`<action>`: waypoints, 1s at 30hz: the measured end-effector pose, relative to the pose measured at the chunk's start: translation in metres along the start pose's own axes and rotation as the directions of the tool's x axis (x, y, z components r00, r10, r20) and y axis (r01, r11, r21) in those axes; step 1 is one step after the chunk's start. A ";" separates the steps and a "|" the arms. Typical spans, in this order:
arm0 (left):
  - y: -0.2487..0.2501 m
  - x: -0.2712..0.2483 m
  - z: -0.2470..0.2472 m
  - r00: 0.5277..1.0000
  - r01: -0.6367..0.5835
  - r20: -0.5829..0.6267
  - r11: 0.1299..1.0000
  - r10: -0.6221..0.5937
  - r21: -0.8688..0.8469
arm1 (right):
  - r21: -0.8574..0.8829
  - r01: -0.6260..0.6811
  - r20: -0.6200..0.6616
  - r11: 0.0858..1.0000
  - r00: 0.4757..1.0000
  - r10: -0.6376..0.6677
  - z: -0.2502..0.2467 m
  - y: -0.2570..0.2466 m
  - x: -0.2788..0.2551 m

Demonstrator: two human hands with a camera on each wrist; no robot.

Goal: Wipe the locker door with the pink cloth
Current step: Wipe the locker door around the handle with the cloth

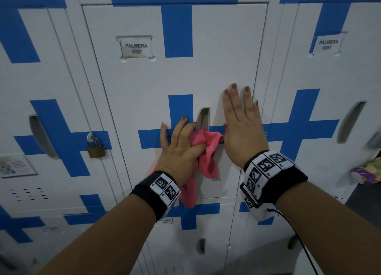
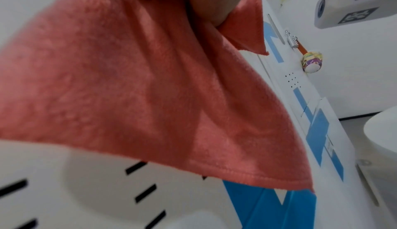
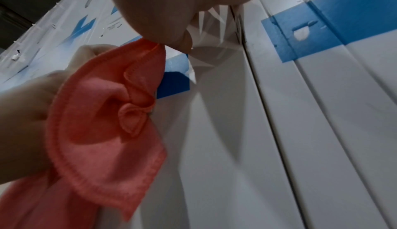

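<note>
The left hand (image 1: 181,149) bunches the pink cloth (image 1: 206,151) to rub the locker door (image 1: 144,89); the right hand (image 1: 241,126) lies flat, maybe keeping it shut.

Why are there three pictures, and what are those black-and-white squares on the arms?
No machine here: a person is cleaning, wearing cameras. The big picture comes from a camera on the head, looking at both hands. The other two come from small cameras strapped to the wrists; the checkered squares sit on those wrist bands.

In front is a white locker door with blue stripes and a handle slot. The left hand grips a pink cloth bunched against the door, next to the slot. The right hand lies flat on the door with straight fingers, holding nothing.

The left wrist picture is nearly filled by the cloth hanging down. The right wrist picture looks up along the door and shows the cloth in the other hand. The locker to the left has a padlock.
</note>
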State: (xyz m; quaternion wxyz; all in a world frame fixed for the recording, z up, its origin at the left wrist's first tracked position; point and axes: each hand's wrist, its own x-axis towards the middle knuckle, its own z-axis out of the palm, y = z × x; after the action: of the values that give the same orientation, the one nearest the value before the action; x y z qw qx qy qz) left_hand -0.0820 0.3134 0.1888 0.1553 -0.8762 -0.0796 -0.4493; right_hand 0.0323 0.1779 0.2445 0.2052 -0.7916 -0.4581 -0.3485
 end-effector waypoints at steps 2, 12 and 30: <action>-0.001 0.000 -0.001 1.000 -0.012 -0.007 1.000 0.013 0.026 | 0.005 -0.001 0.001 1.000 1.000 0.001 0.000 0.000 0.000; 0.000 0.001 -0.007 1.000 0.001 0.001 0.985 -0.001 0.170 | 0.014 0.004 0.010 1.000 1.000 -0.004 -0.001 0.001 0.000; 0.003 0.005 -0.009 0.998 -0.063 -0.019 0.983 0.067 0.170 | 0.010 0.022 0.025 1.000 0.999 -0.022 -0.003 0.004 -0.002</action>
State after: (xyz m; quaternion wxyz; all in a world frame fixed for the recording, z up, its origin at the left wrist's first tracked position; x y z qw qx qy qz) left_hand -0.0853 0.3080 0.1969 0.2448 -0.8563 -0.0871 -0.4464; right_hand 0.0347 0.1731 0.2450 0.1994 -0.7897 -0.4709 -0.3388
